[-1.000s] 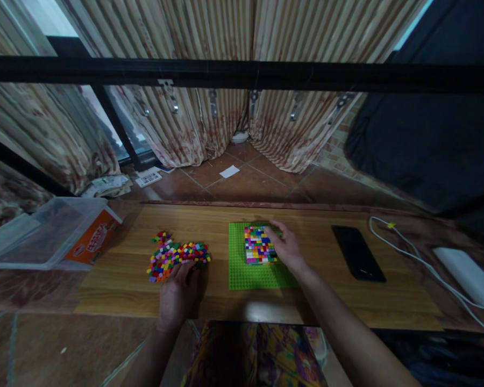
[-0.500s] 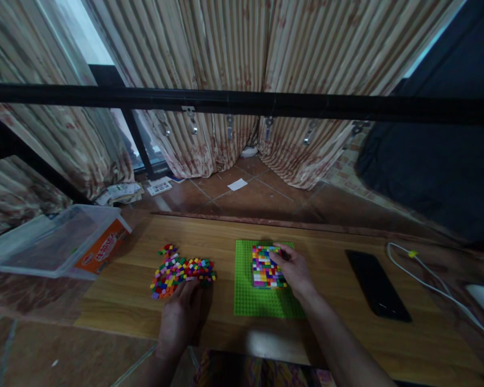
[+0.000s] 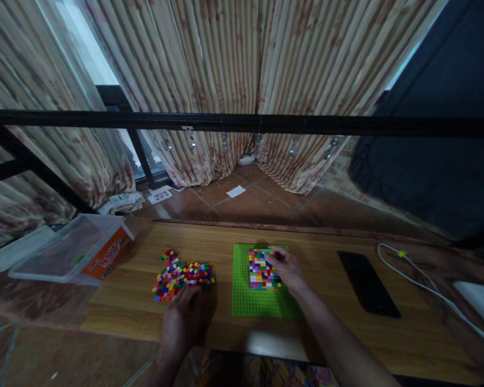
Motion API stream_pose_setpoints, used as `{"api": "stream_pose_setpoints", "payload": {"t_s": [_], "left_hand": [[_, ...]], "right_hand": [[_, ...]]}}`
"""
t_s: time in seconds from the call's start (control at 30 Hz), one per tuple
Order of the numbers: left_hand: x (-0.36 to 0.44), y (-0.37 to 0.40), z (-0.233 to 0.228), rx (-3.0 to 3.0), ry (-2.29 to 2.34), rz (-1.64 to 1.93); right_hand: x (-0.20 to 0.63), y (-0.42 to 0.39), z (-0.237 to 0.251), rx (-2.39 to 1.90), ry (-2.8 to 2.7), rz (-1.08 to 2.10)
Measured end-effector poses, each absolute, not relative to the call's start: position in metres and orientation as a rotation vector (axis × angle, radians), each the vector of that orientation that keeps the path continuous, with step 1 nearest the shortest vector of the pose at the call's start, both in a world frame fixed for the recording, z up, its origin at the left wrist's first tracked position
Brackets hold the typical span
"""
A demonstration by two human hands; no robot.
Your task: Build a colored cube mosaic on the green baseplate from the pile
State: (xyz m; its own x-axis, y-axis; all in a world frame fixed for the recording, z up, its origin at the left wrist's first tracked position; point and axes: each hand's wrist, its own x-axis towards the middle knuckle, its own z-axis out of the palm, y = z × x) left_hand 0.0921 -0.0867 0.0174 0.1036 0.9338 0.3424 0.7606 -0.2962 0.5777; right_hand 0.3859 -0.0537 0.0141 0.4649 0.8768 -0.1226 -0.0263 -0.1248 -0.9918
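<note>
A green baseplate [image 3: 250, 301] lies on the wooden table [image 3: 331, 333] in front of me. A block of small many-coloured bricks [image 3: 260, 269] covers its far middle part. My right hand [image 3: 287, 270] rests on the right side of that block, fingertips on its top edge; whether they pinch a brick is hidden. To the left lies a loose pile of small coloured bricks [image 3: 181, 274]. My left hand [image 3: 182, 317] lies at the pile's near edge, fingers touching the nearest bricks.
A clear plastic tub with an orange label [image 3: 75, 255] sits at the table's left end. A black phone [image 3: 367, 284] lies right of the baseplate, then a white cable [image 3: 423, 285] and a white device [image 3: 479, 298]. A black bar [image 3: 242, 123] crosses above, curtains behind.
The camera has tilted up, so the table sits lower in view. My right hand has stayed on the brick block and my left hand at the pile, with only small shifts.
</note>
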Motion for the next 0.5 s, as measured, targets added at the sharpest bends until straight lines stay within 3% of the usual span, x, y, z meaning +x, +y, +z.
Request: {"api": "stream_pose_setpoints", "payload": {"t_s": [0.5], "left_hand": [[0.116, -0.095, 0.042, 1.522, 1.51, 1.123]], "right_hand": [[0.392, -0.053, 0.013, -1.504, -0.786, 0.962]]}}
